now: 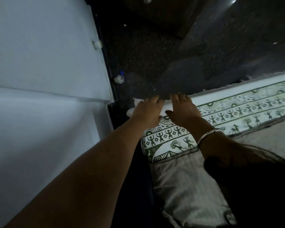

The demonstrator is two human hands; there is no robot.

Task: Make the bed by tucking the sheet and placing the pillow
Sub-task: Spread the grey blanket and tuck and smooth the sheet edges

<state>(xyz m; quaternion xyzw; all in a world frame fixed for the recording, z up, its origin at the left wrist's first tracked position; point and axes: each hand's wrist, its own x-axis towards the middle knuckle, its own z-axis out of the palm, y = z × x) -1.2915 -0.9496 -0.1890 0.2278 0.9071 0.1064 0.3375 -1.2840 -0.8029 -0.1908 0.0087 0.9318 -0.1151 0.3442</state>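
Note:
A white sheet with green figure patterns covers the bed, its plain white border running along the far edge. Both hands lie palm down on the sheet at the bed's far left corner. My left hand rests on the corner, its fingertips bending over the edge where a bit of white sheet hangs beyond it. My right hand, with a metal bangle on the wrist, presses just to the right, fingers spread toward the edge. A pale grey striped pillow or cover lies nearer me on the bed.
A pale blue wall stands close on the left, leaving a narrow dark gap beside the bed. Dark speckled floor lies beyond the far edge, with a crumpled white scrap and a blue cap near the wall.

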